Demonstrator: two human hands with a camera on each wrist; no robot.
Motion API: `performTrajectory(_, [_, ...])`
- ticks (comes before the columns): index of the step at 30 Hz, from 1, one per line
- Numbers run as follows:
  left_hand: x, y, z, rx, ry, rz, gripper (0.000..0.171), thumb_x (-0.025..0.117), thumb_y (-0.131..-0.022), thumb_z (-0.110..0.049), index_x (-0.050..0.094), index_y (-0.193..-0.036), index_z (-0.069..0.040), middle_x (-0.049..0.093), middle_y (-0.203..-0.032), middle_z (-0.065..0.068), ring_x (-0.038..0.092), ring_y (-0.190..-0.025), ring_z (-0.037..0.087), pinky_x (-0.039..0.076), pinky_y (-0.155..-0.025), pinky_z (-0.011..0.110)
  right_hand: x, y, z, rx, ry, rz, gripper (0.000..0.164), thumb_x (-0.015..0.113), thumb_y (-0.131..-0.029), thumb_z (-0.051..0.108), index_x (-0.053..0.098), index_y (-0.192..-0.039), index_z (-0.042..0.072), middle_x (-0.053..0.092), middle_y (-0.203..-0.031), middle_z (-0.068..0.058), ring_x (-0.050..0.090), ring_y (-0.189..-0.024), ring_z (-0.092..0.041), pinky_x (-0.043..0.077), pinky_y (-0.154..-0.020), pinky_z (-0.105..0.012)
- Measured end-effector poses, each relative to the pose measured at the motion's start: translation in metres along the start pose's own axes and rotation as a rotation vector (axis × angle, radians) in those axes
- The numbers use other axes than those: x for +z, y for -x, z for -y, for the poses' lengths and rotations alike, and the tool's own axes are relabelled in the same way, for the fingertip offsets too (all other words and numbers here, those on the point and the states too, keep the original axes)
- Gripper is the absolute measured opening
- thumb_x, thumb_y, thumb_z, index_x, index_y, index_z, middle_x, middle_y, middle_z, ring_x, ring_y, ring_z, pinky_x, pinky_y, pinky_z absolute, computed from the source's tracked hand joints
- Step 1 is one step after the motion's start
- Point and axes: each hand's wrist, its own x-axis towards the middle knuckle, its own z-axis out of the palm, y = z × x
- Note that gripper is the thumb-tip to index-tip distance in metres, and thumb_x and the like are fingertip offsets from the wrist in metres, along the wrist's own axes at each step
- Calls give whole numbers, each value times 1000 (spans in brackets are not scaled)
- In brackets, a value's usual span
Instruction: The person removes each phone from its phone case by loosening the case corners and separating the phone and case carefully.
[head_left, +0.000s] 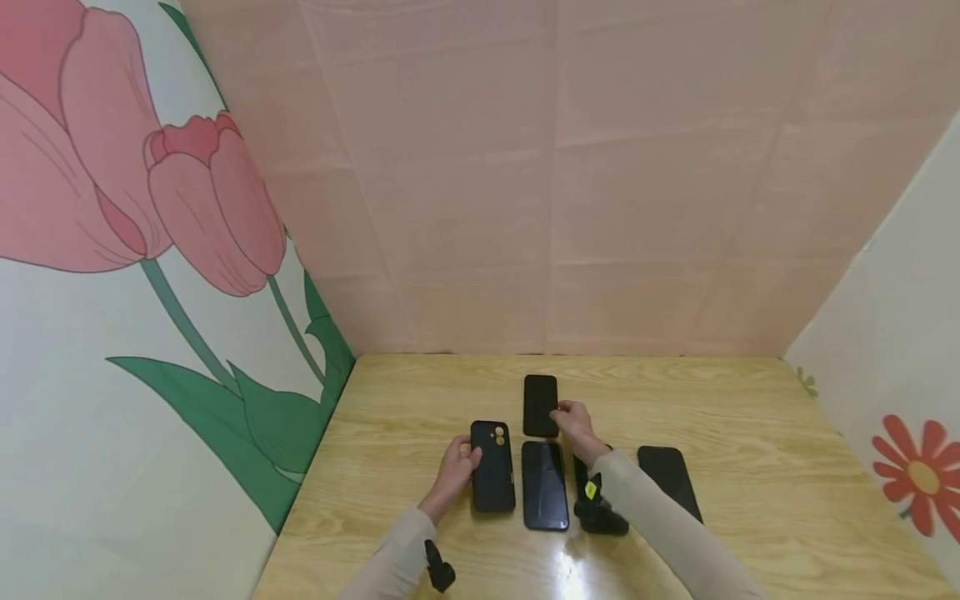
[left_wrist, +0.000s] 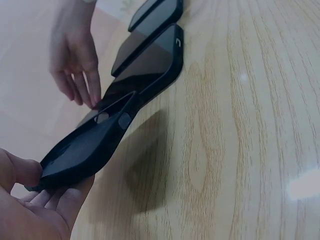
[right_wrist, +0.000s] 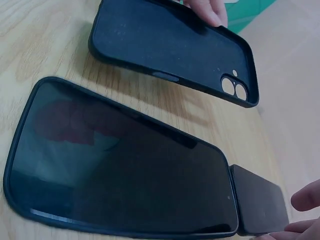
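My left hand [head_left: 452, 472] grips an empty black phone case [head_left: 491, 471] by its left edge, thumb on one side and fingers on the other. In the left wrist view the case [left_wrist: 82, 145] is tilted and held above the table, its hollow inside and camera cutouts showing. My right hand [head_left: 576, 425] is at the right edge of the far black phone [head_left: 540, 406], which lies on the table. In the right wrist view the fingers are beside that phone [right_wrist: 257, 202], with the thumb apart from it. A dark-screened phone [head_left: 545, 487] lies nearer me, between both arms.
Partly under my right forearm lies another black phone or case [head_left: 603, 523]. Farther right is one more dark phone-shaped item [head_left: 669, 479], partly covered by the sleeve. The wooden table [head_left: 420, 392] meets a pinkish back wall [head_left: 465, 250] and patterned side walls.
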Motion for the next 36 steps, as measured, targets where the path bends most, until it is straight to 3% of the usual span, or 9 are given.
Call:
performTrajectory(7, [-1, -1, 3, 7, -9, 20, 41, 51, -104, -13, 44, -138, 8, 69, -95, 17, 66, -76, 22, 51, -61, 31, -2, 6, 4, -87, 66, -45, 42, 50, -96, 1, 48, -136, -13, 50, -135, -33, 47, -125, -44, 43, -100, -53])
performTrajectory(11, [-2, -2, 7, 27, 7, 31, 42, 52, -103, -15, 45, -137, 9, 70, -97, 17, 68, -81, 23, 53, -67, 33, -1, 13, 8, -122, 44, -63, 29, 55, -97, 2, 60, -124, -9, 61, -119, -26, 58, -109, -40, 51, -84, -42])
performTrajectory(15, [-3, 1, 9, 60, 31, 46, 45, 54, -103, -19, 45, -134, 12, 70, -98, 16, 68, -83, 21, 55, -70, 32, 1, 20, 8, -145, 9, -59, 22, 58, -97, 1, 66, -115, -8, 65, -107, -22, 61, -101, -39, 48, -69, -31])
performTrajectory(23, [0, 0, 13, -4, 39, 50, 42, 49, -104, -11, 42, -139, 13, 64, -114, 29, 66, -99, 37, 55, -83, 45, 2, 31, 3, -132, -1, -10, 21, 56, -97, -1, 67, -113, -6, 67, -106, -21, 60, -101, -41, 50, -71, -33])
performTrajectory(29, [1, 7, 7, 22, 46, 81, 41, 45, -104, -5, 38, -137, 19, 58, -120, 38, 61, -108, 48, 51, -88, 54, 0, 33, -3, -130, -11, 18, 23, 54, -96, -3, 65, -115, -8, 67, -104, -18, 61, -103, -40, 53, -78, -37])
performTrajectory(34, [1, 3, 9, 77, -147, 26, 41, 49, -104, -10, 45, -136, 17, 57, -125, 35, 58, -114, 45, 49, -94, 52, -2, 36, -6, -132, -56, 33, 23, 53, -96, -5, 64, -116, -11, 67, -105, -21, 61, -104, -43, 52, -88, -49])
performTrajectory(36, [1, -2, 15, 89, -252, -7, 40, 50, -105, -14, 50, -134, 13, 60, -125, 30, 59, -114, 42, 49, -94, 51, -3, 38, -7, -126, -51, 33, 23, 53, -97, -4, 64, -116, -11, 67, -105, -22, 61, -102, -43, 53, -86, -48])
